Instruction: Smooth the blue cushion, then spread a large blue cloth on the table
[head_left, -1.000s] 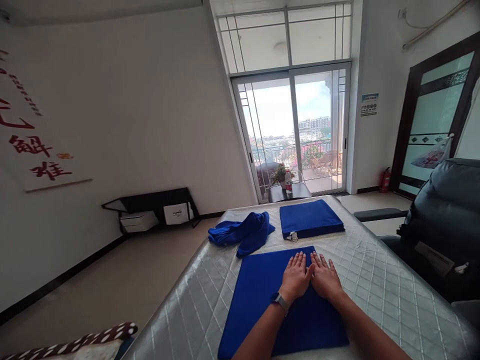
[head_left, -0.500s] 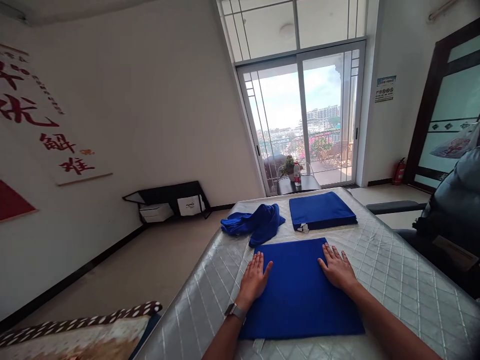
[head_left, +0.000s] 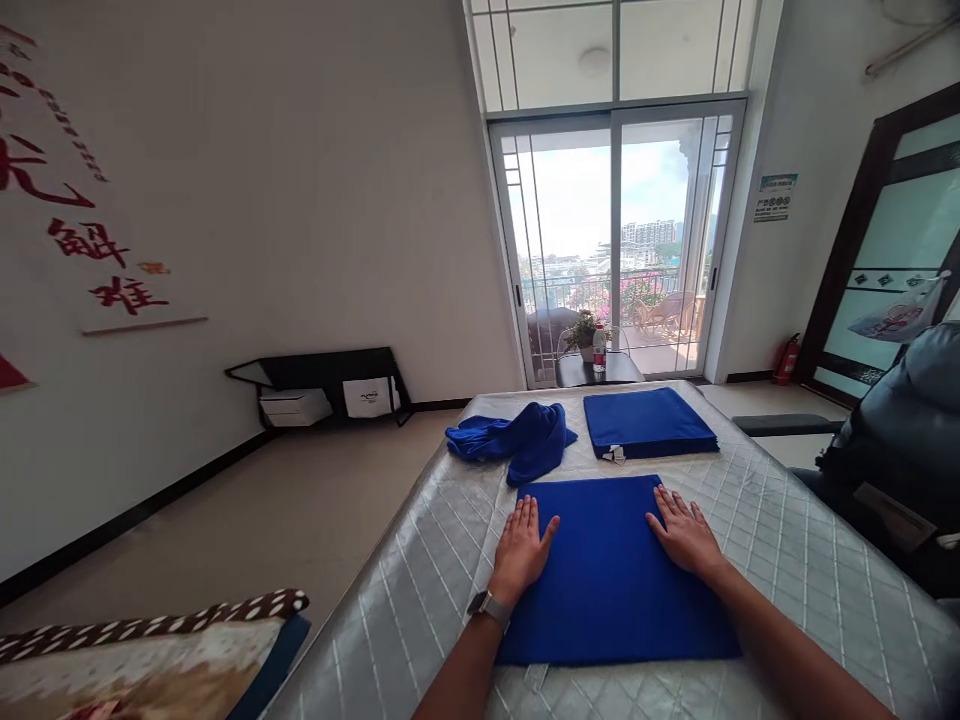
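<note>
A blue cloth [head_left: 611, 580], folded into a flat rectangle, lies in front of me on the quilted silver mattress [head_left: 405, 610]. My left hand [head_left: 521, 550] rests flat on its left edge, fingers stretched forward. On the right edge my right hand [head_left: 686, 535] lies open too, palm down. Both hands press on the fabric without gripping it. Beyond them is a neat stack of folded blue cloths [head_left: 649, 420] with a white label at its near edge. To the left of that stack, a crumpled blue cloth [head_left: 517, 440] lies in a loose heap, close to the folded cloth's far left corner.
Past the mattress's far end, a small table [head_left: 570, 372] holds a potted plant and a bottle [head_left: 599, 350]. A dark padded chair [head_left: 892, 440] stands at the right. Patterned bedding [head_left: 187, 660] sits lower left. A black rack [head_left: 330, 375] leans by the wall.
My view has turned slightly, so the room has shifted in the picture. Both hands stay flat on the folded cloth's edges, with no clear movement over it.
</note>
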